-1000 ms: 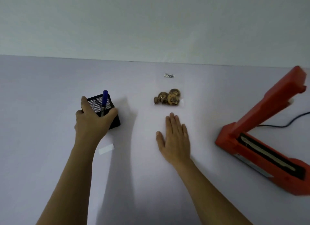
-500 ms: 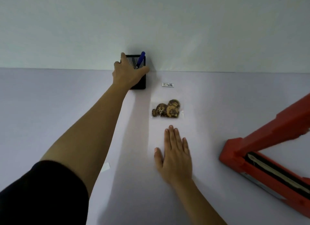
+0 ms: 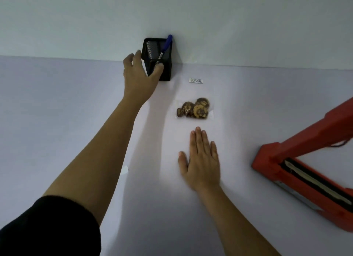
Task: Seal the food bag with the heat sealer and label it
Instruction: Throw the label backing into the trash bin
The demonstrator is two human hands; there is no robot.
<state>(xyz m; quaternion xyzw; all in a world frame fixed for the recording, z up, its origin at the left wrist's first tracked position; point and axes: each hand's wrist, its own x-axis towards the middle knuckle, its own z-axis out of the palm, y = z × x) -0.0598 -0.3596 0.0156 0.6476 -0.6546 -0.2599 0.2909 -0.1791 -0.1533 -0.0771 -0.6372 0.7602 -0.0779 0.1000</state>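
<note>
Beyond flat right hand (image 3: pixel 202 162), food bag (image 3: pixel 193 109) long axis left-right; left hand (image 3: pixel 139 78) grips pen holder (image 3: pixel 167 70).

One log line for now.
left hand: holds pen holder | right hand: flat on table | food bag: untouched | sealer: arm up

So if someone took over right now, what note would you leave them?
Left hand: fingers round the pen holder by the wall, blue pen inside.
Right hand: flat on the table, short of the food bag.
Heat sealer: on the right, arm raised.
Label: lies beyond the bag, not stuck on.
Done: label looks written on. Whether the bag is sealed, cannot tell.
Left: stick on label; seal if needed.
</note>
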